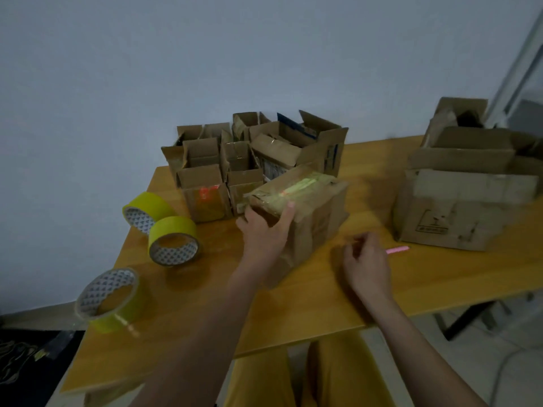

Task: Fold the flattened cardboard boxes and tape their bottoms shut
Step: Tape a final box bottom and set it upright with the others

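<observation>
a folded cardboard box (296,212) is seen resting on a wooden table (323,306), tilted, with yellowish tape (305,185) across its upper face. its near top corner is gripped by the left hand (264,227), thumb on the right side and fingers curled over the left edge. the right hand (367,259) is held just right of the box, above the tabletop and apart from the cardboard; its fingers are curled, and whether anything is pinched in them cannot be told through the blur. a pink stick-like object (398,249) is seen just beyond that hand on the table.

behind the gripped corner, a cluster of small open boxes (223,160) is packed at the far edge of the table against the wall. left of the grip, three rolls of yellow tape are laid out: one far (147,210), one middle (173,240), one nearest the table's front corner (111,299). well to the right of both hands, a pile of larger worn boxes (464,195) is stacked.

the table is orange-brown and smooth. a plain pale wall (205,69) is seen behind it, and a dim floor (29,362) below left.
</observation>
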Available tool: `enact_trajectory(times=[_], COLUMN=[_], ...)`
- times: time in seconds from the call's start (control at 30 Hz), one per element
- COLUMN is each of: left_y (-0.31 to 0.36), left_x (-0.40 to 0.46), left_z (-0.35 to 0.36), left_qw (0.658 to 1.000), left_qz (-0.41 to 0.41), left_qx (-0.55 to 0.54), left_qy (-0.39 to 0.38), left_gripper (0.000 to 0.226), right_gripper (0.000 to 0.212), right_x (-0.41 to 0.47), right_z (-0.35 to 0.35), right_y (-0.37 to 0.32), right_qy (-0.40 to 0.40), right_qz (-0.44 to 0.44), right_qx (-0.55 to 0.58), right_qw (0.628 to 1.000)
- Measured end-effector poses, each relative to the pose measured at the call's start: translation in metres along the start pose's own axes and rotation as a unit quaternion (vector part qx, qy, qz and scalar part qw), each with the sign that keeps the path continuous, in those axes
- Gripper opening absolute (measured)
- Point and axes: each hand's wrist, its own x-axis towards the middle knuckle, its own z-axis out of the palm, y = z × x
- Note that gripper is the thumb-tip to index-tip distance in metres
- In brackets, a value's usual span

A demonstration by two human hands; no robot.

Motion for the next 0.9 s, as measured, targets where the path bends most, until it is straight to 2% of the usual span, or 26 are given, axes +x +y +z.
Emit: enact_trajectory(times=[0.1, 0.23, 0.3, 0.4, 0.5, 0.53, 0.63, 0.67, 0.73, 0.83, 0.9], left_y=[0.003, 0.004, 0.008, 0.014, 0.017, 0.019, 0.02, 0.02, 0.016, 0.01, 0.008], left_x=[0.003, 0.011, 0.013, 0.014, 0.018, 0.018, 0.017, 0.016, 0.018, 0.026, 0.028], left_z=[0.005, -0.012, -0.022, -0.03, -0.038, -0.04, -0.029, -0.023, -0.012, -0.006, -0.007], left_qw=[1.0, 0.998, 0.997, 0.996, 0.998, 0.998, 0.994, 0.994, 0.989, 0.985, 0.982], left_qz=[-0.03, -0.046, -0.045, -0.014, -0.025, -0.036, -0.079, -0.076, -0.066, -0.057, -0.058], left_qx=[0.005, 0.004, 0.002, 0.006, -0.013, -0.029, -0.069, -0.076, -0.097, -0.109, -0.105], left_qy=[-0.003, -0.039, -0.059, -0.089, -0.065, -0.044, 0.011, 0.037, 0.086, 0.125, 0.148], left_gripper=[0.093, 0.093, 0.089, 0.041, 0.014, 0.014, 0.058, 0.066, 0.067, 0.063, 0.061], right_gripper=[0.009, 0.024, 0.035, 0.051, 0.056, 0.058, 0.071, 0.075, 0.077, 0.065, 0.065], right_x=[0.026, 0.05, 0.057, 0.059, 0.06, 0.06, 0.059, 0.058, 0.057, 0.061, 0.062], right_z=[-0.016, -0.038, -0.045, -0.044, -0.031, -0.026, -0.011, -0.008, -0.004, -0.004, -0.003], right_y=[0.008, -0.024, -0.054, -0.089, -0.098, -0.099, -0.103, -0.106, -0.11, -0.11, -0.11], right_qy=[-0.035, 0.008, -0.028, -0.148, -0.198, -0.193, -0.158, -0.15, -0.142, -0.142, -0.142], right_qz=[0.006, 0.0, -0.005, -0.005, -0.041, -0.037, 0.012, 0.021, 0.035, 0.058, 0.066], right_qx=[-0.037, 0.125, 0.178, 0.203, 0.139, 0.127, 0.093, 0.064, 0.019, 0.013, 0.015], right_qw=[0.999, 0.992, 0.984, 0.968, 0.97, 0.972, 0.983, 0.986, 0.989, 0.988, 0.988])
